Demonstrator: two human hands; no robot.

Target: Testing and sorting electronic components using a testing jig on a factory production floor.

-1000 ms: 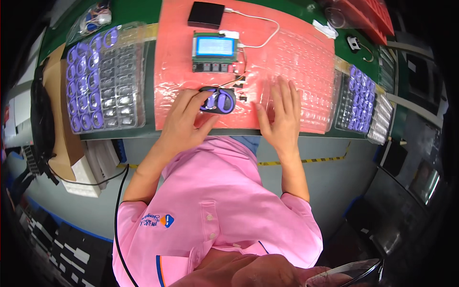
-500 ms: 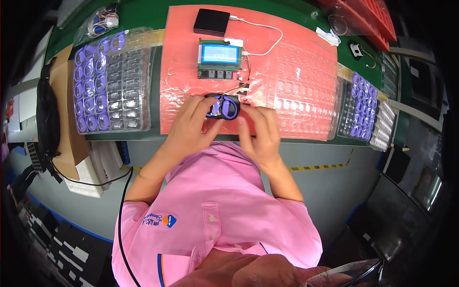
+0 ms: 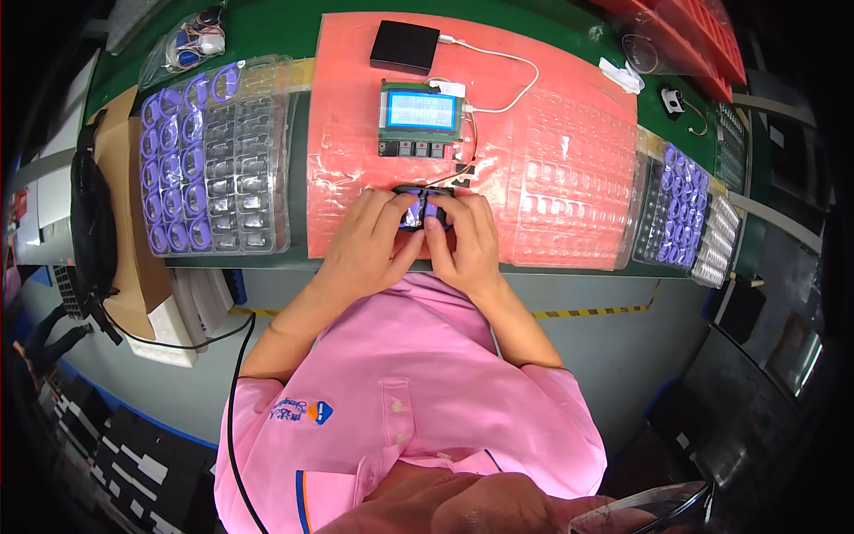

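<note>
Head view, frame centre: the left hand [image 3: 365, 245] and right hand [image 3: 467, 245] close from either side on a small black fixture with a purple part [image 3: 421, 209], long axis left-right, on the pink mat [image 3: 347, 133]. Just above sits a green board with a blue screen [image 3: 421, 120], wired to a black box [image 3: 405, 46]. Clear trays of purple parts [image 3: 213, 156] flank left; an empty clear tray [image 3: 569, 191] lies right. The bench edge [image 3: 578, 271] runs just below the hands.
</note>
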